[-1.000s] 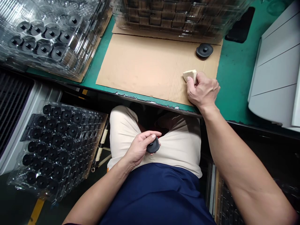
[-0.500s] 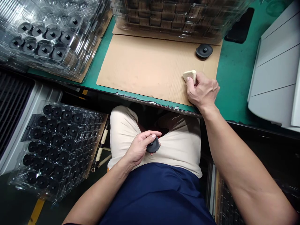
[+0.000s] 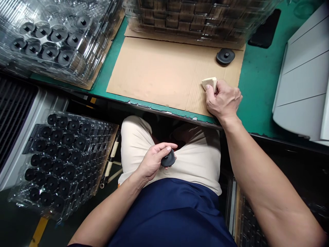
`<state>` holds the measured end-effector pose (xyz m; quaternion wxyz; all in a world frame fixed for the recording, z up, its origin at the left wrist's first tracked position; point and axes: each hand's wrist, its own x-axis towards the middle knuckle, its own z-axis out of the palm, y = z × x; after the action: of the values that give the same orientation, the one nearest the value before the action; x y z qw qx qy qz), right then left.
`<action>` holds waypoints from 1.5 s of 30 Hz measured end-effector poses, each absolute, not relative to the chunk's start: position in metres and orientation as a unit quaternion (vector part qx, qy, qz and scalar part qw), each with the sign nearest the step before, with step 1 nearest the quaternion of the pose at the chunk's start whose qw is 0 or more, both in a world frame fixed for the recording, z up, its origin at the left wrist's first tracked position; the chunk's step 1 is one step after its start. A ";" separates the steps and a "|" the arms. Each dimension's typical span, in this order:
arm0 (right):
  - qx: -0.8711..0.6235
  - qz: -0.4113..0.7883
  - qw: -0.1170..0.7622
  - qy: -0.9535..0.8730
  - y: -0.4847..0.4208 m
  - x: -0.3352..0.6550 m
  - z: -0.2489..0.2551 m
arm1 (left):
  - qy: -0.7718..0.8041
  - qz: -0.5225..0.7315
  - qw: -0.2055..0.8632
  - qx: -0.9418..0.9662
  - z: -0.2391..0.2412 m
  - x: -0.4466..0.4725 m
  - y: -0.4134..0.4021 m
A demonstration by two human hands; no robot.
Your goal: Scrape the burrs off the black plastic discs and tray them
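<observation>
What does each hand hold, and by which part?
The left hand grips a black disc by its edge; the right hand pinches a cream foam wedge at its near end.

The right hand (image 3: 223, 101) could slide left over the cardboard sheet (image 3: 154, 75); stacked plastic trays (image 3: 190, 24) block beyond

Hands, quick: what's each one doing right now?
Left hand: closed, holding a black disc.
Right hand: closed, holding a pale sponge.

View nudged — the tabletop black disc (image 3: 225, 56) sits slightly further right.
</observation>
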<state>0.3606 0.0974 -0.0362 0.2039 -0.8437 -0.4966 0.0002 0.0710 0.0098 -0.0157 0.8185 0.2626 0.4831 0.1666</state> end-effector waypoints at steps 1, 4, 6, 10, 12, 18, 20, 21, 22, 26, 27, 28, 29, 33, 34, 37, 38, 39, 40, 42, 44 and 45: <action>-0.844 0.000 0.206 -0.495 0.097 0.361 -0.036 | 0.483 0.166 0.819 0.262 -0.016 0.071 0.010; -0.846 0.002 0.206 -0.492 0.097 0.361 -0.036 | 0.486 0.163 0.818 0.261 -0.018 0.070 0.010; -0.847 0.004 0.200 -0.492 0.097 0.361 -0.036 | 0.489 0.161 0.817 0.260 -0.019 0.070 0.010; -0.848 -0.007 0.193 -0.493 0.097 0.360 -0.035 | 0.492 0.159 0.815 0.260 -0.022 0.069 0.010; -0.849 -0.016 0.192 -0.493 0.097 0.360 -0.035 | 0.493 0.159 0.816 0.258 -0.023 0.069 0.011; -0.850 -0.022 0.190 -0.491 0.098 0.360 -0.036 | 0.505 0.149 0.815 0.242 -0.025 0.071 0.013; -0.851 -0.020 0.187 -0.491 0.098 0.360 -0.036 | 0.506 0.145 0.815 0.241 -0.025 0.072 0.013; -0.851 -0.018 0.187 -0.491 0.098 0.360 -0.036 | 0.507 0.143 0.815 0.242 -0.025 0.073 0.013; -0.850 -0.017 0.187 -0.492 0.098 0.361 -0.036 | 0.507 0.143 0.815 0.243 -0.025 0.073 0.013; -0.849 -0.016 0.190 -0.493 0.098 0.361 -0.037 | 0.509 0.142 0.813 0.244 -0.024 0.074 0.012; -0.849 -0.016 0.190 -0.492 0.098 0.362 -0.037 | 0.509 0.142 0.813 0.243 -0.024 0.074 0.012; -0.850 -0.013 0.189 -0.492 0.098 0.362 -0.037 | 0.510 0.142 0.813 0.240 -0.023 0.074 0.012; -0.850 -0.010 0.188 -0.492 0.098 0.362 -0.037 | 0.511 0.144 0.814 0.238 -0.023 0.073 0.012; -0.853 0.007 0.180 -0.491 0.098 0.362 -0.036 | 0.508 0.150 0.815 0.235 -0.022 0.072 0.010; -0.853 0.011 0.178 -0.490 0.098 0.362 -0.036 | 0.506 0.151 0.816 0.236 -0.022 0.072 0.010; -0.852 0.016 0.178 -0.492 0.098 0.361 -0.036 | 0.504 0.155 0.815 0.240 -0.023 0.072 0.009; -0.851 0.014 0.180 -0.492 0.098 0.361 -0.036 | 0.502 0.156 0.815 0.241 -0.023 0.072 0.009; -0.851 0.010 0.183 -0.493 0.098 0.361 -0.036 | 0.501 0.158 0.815 0.243 -0.023 0.072 0.008; -0.850 0.005 0.187 -0.493 0.098 0.361 -0.036 | 0.500 0.158 0.815 0.245 -0.023 0.072 0.008; -0.848 -0.005 0.196 -0.492 0.098 0.361 -0.036 | 0.500 0.160 0.815 0.247 -0.023 0.071 0.008; -0.846 -0.012 0.205 -0.492 0.098 0.361 -0.036 | 0.500 0.159 0.814 0.248 -0.023 0.071 0.008; -0.845 -0.012 0.208 -0.493 0.098 0.361 -0.037 | 0.500 0.159 0.814 0.249 -0.023 0.071 0.008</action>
<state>0.3607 0.0976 -0.0366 0.2080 -0.8450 -0.4926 -0.0120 0.0709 0.0077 -0.0230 0.8143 0.2490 0.4996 0.1593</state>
